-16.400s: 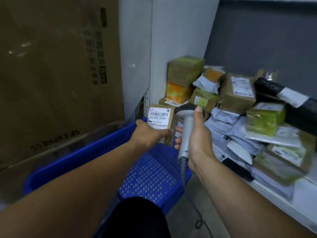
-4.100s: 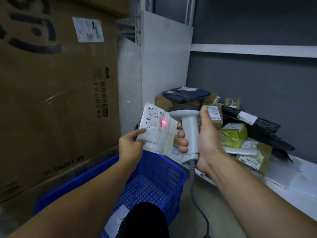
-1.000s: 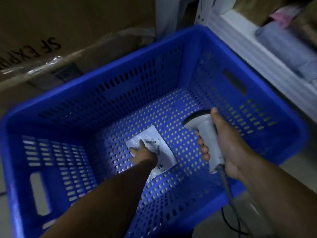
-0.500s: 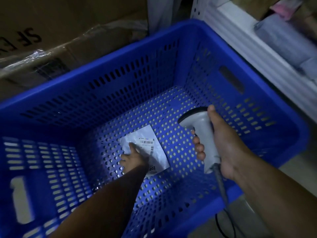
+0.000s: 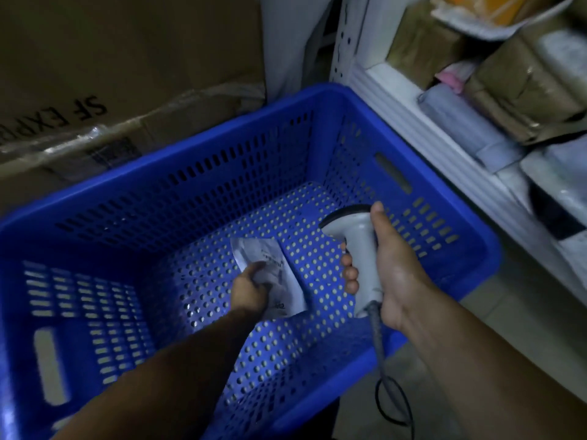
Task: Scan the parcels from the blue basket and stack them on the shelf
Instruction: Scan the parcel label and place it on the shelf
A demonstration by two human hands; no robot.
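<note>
Both forearms reach down into the blue basket [image 5: 222, 185]. The right hand [image 5: 394, 274] is inside it, toward its right wall. The fingers are wrapped round the handle of a grey scanner [image 5: 359, 246] and the thumb lies up along the back of the handle. The scanner's head points toward the middle of the basket. Its cable [image 5: 381, 354] drops over the basket's near rim and loops on the floor just outside.

The left hand [image 5: 249, 290] is at the middle of the basket's bottom. It grips the one parcel [image 5: 286, 281] in view there, a flat white bag with a printed label. Thumb and curled fingers pinch its near left edge. Whether the bag is resting on the perforated bottom or raised just off it cannot be told.

To the right of the basket, almost against its right wall, runs the white edge of the shelf [image 5: 444, 147]. The shelf is heaped with packages: brown taped boxes [image 5: 524, 90], a grey bag [image 5: 460, 122] at the front, and more bags beyond, blurred.

Behind the basket's far wall stands a large cardboard carton [image 5: 127, 58] with "SF EXPR" printed on it. At the basket's far right corner rises a white perforated upright [image 5: 343, 42] of the shelf.
</note>
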